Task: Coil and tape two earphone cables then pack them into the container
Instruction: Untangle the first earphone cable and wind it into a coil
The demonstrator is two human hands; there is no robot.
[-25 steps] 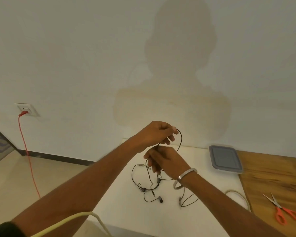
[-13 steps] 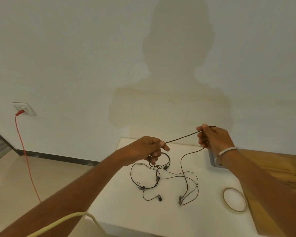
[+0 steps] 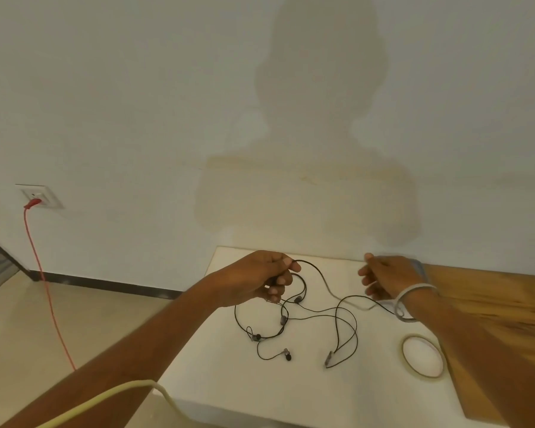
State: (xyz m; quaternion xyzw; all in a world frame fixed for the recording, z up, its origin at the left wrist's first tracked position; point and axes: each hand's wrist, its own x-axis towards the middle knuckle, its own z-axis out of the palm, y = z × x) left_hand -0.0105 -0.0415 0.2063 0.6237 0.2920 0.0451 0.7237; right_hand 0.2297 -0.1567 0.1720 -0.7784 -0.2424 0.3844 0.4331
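Note:
Two tangled black earphone cables (image 3: 337, 318) lie on the white table (image 3: 260, 393), with earbuds (image 3: 287, 355) and a plug (image 3: 329, 360) toward the near side. My left hand (image 3: 260, 281) hovers over the far left of the tangle and pinches one cable between thumb and fingers. From there the cable sags in an arc to the right and passes under my right wrist. My right hand (image 3: 383, 281) is blurred, its fingers spread loosely, with no cable seen between them. A sliver of the grey container (image 3: 420, 267) shows behind the right hand.
A roll of clear tape (image 3: 404, 350) lies flat at the table's right side, next to a wooden surface (image 3: 491, 291). A red cord (image 3: 40, 282) hangs from a wall socket (image 3: 39, 196) at left. A pale yellow cable (image 3: 130, 387) crosses my left forearm.
My right hand has let the stretched cable go slack and dropped lower, fingers opening. The cable now sags onto the table. My left hand still pinches its end.

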